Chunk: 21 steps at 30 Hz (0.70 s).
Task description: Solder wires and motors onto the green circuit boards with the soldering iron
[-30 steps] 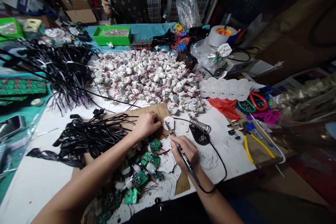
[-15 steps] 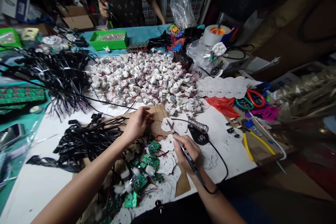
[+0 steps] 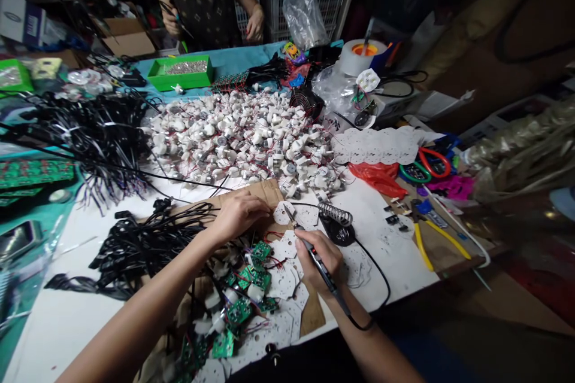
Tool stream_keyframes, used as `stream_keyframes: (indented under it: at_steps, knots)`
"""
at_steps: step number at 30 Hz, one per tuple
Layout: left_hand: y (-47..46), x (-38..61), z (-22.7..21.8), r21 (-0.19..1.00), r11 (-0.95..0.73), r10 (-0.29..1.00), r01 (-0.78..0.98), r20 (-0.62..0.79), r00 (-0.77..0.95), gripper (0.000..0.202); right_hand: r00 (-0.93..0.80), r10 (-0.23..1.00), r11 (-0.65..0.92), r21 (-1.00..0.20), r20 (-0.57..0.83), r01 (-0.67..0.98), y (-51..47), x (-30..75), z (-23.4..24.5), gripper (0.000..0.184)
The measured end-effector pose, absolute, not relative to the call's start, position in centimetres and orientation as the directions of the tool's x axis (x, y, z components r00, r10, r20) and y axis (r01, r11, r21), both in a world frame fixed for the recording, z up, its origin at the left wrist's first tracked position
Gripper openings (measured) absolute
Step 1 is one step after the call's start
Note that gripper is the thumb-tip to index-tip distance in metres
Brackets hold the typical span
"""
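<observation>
My right hand [image 3: 322, 256] grips a soldering iron [image 3: 324, 275] like a pen, its tip on or just over a small white circuit board [image 3: 282, 214]. Close to that board's left edge is my left hand [image 3: 242, 213], fingertips pinched together; whatever they hold is too small to make out. Below both hands lie green circuit boards [image 3: 239, 310] with wires and white parts attached, beside more white boards [image 3: 284, 282]. A bundle of black cables [image 3: 148, 245] rests left of my left forearm. The iron's stand with a metal coil [image 3: 336, 214] is right of the tip.
A large heap of small white motor-like parts [image 3: 242, 137] fills the table's middle. Black cables [image 3: 103, 131] are piled at left. Pliers with yellow handles [image 3: 442, 239] and scissors [image 3: 433, 163] lie right. Across the table stands a person [image 3: 202, 6] near a green tray [image 3: 155, 78].
My left hand has moved slightly right and down, closer to the small white board. My right hand keeps the iron nearly in place. The other person's hand has come up near the table's far edge.
</observation>
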<state>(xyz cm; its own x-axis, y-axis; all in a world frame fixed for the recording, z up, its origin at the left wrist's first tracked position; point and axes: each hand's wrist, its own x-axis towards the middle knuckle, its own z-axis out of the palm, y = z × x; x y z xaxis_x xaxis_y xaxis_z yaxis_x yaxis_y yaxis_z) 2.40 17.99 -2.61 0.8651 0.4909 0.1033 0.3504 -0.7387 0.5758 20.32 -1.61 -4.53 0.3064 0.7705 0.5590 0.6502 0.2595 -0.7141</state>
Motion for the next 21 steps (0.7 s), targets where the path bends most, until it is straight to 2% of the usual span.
stream_keyframes:
  at_steps: [4,7,11,13,15,18,21]
  knots:
    - [18.2,2.5,-2.3,0.527,-0.748,0.482,0.404,0.012,0.876,0.018,0.307,0.769,0.26,-0.712,0.562,0.652,-1.6,20.3,-4.7,0.023]
    - [17.8,2.8,-1.9,0.447,-0.768,0.495,0.459,-0.04,0.868,0.018,0.305,0.771,0.254,-0.709,0.559,0.657,-1.6,20.2,-4.8,0.022]
    - [17.1,3.3,-2.1,0.386,-0.79,0.511,0.477,-0.016,0.859,0.018,0.296,0.782,0.248,-0.71,0.549,0.659,-1.7,20.2,-4.6,0.022]
    - [16.9,3.3,-2.3,0.435,-0.779,0.514,0.452,0.031,0.857,0.019,0.299,0.781,0.247,-0.711,0.548,0.658,-1.7,20.2,-4.5,0.023]
    - [17.0,3.1,-2.5,0.537,-0.739,0.509,0.406,0.051,0.859,0.019,0.3,0.781,0.246,-0.711,0.548,0.659,-1.7,20.2,-4.5,0.022]
    - [17.2,2.7,-2.4,0.676,-0.64,0.485,0.365,-0.013,0.874,0.018,0.295,0.785,0.246,-0.712,0.544,0.658,-1.7,20.2,-4.6,0.021]
    - [17.3,2.9,-2.1,0.668,-0.595,0.509,0.448,-0.118,0.852,0.018,0.294,0.789,0.237,-0.71,0.539,0.663,-1.7,20.2,-4.5,0.021]
